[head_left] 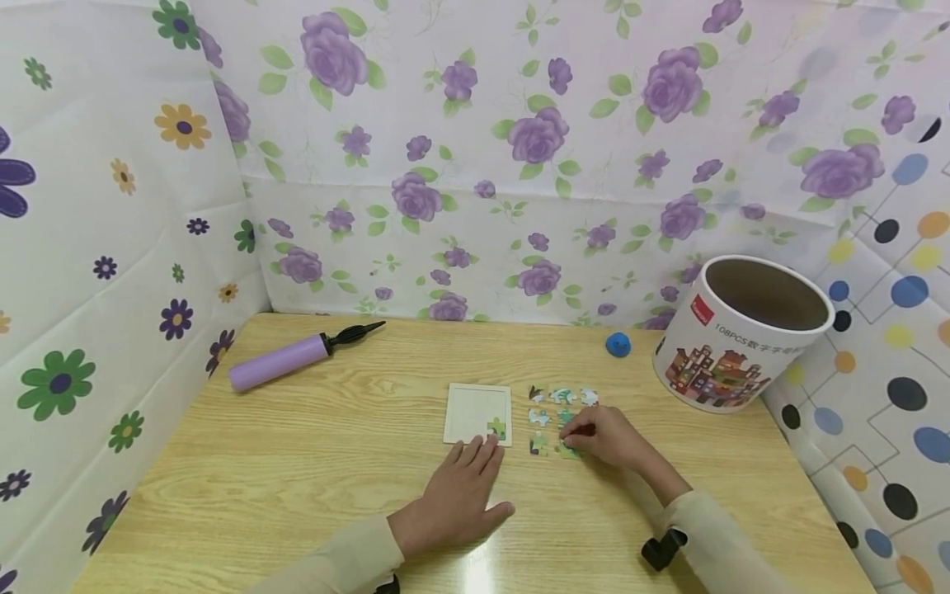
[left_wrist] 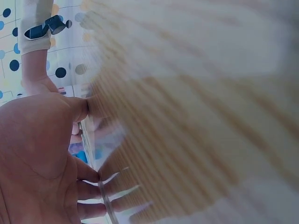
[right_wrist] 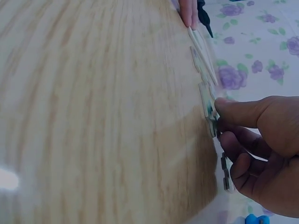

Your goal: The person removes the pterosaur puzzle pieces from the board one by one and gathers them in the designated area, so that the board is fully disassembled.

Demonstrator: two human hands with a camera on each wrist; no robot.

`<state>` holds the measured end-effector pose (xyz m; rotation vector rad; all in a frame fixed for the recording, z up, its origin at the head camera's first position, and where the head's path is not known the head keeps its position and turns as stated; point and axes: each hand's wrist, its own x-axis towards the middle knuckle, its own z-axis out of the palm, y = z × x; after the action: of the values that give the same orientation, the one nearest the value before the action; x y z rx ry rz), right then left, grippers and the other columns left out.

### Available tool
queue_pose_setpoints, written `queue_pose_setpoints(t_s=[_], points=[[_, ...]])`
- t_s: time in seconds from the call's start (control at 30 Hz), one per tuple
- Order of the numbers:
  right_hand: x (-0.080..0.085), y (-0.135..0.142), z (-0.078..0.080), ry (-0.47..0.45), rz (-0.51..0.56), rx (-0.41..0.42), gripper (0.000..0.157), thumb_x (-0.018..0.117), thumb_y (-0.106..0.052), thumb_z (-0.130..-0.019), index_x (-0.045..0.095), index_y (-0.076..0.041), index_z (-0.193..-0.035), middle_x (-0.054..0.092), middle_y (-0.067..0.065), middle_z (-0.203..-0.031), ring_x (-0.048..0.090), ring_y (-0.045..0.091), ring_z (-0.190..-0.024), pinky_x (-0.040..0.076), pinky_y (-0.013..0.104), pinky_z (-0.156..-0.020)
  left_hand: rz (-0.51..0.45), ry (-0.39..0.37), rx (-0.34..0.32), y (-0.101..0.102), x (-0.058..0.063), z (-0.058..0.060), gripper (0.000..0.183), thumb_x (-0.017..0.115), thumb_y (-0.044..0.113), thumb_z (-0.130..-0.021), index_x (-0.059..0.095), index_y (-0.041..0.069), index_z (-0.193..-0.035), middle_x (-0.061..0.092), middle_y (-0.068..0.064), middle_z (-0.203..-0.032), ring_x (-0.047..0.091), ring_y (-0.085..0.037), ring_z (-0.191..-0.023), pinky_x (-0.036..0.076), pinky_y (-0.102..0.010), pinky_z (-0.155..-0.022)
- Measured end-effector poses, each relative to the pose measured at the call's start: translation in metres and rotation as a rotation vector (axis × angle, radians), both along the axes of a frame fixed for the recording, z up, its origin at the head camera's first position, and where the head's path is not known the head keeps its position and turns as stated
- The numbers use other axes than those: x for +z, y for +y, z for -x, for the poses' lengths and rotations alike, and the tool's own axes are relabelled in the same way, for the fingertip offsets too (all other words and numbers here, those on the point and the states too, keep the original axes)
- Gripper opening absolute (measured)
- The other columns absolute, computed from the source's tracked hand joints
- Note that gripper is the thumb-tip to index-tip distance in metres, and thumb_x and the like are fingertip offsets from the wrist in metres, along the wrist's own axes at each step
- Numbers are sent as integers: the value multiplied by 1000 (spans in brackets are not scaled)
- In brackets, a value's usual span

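A square wooden puzzle tray (head_left: 475, 404) lies on the table with one green puzzle piece in its lower right corner. My left hand (head_left: 462, 495) rests palm down, its straight fingers on the tray's near edge and its thumb spread to the right. Right of the tray, several loose puzzle pieces (head_left: 539, 417) lie in short rows. Among the nearer ones, my right hand (head_left: 612, 437) pinches a green puzzle piece (right_wrist: 212, 126) between thumb and forefinger, low at the tabletop. The hand partly hides the pieces at that side.
A big white printed tub (head_left: 731, 363) stands at the back right, with a small blue object (head_left: 618, 345) left of it. At the back left lies a purple hand pump (head_left: 282, 363) with a black nozzle. Patterned cloth walls (head_left: 475, 239) border the wooden table (head_left: 312, 462).
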<state>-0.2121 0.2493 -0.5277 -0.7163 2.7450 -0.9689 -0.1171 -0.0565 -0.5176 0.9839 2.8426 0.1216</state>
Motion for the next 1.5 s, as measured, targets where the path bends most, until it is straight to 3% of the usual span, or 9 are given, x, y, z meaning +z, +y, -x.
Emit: queue_pose_setpoints(t_s=[0.2,0.43,0.97,1.3,1.5], points=[[10,-11,3,40,24,-11,6,78,-17,-92,81,-20,-96,70,-12,-87,63,5,-78,54,25,-69,34,12,9,0,3,-2,81,38,63,-104,32,3,-160,27,-15,-167,29,-33,-153,26,-52,-122],[20,-35,12,43,39,42,12,76,-17,-94,80,-15,-105,72,-10,-92,65,7,-83,55,27,-74,10,31,-8,1,1,-1,80,41,60,-105,34,1,-158,30,-17,-166,33,-36,-151,32,-51,-119],[12,-91,32,-10,-6,102,14,73,-22,-97,80,-18,-109,73,-9,-99,64,6,-85,55,28,-75,62,80,-28,3,3,-4,74,39,59,-106,33,9,-161,30,-9,-167,35,-35,-150,38,-48,-116],[9,-101,36,28,-28,151,16,75,-22,-95,81,-15,-108,73,-4,-101,63,7,-85,53,27,-72,50,49,-23,4,2,-4,74,39,58,-106,32,9,-161,28,-9,-167,33,-35,-151,37,-48,-116],[11,-104,35,36,-59,151,16,76,-22,-94,81,-14,-107,68,-7,-92,61,7,-81,53,28,-71,50,56,-20,4,2,-4,74,39,58,-106,33,9,-161,30,-9,-167,33,-36,-150,37,-48,-116]])
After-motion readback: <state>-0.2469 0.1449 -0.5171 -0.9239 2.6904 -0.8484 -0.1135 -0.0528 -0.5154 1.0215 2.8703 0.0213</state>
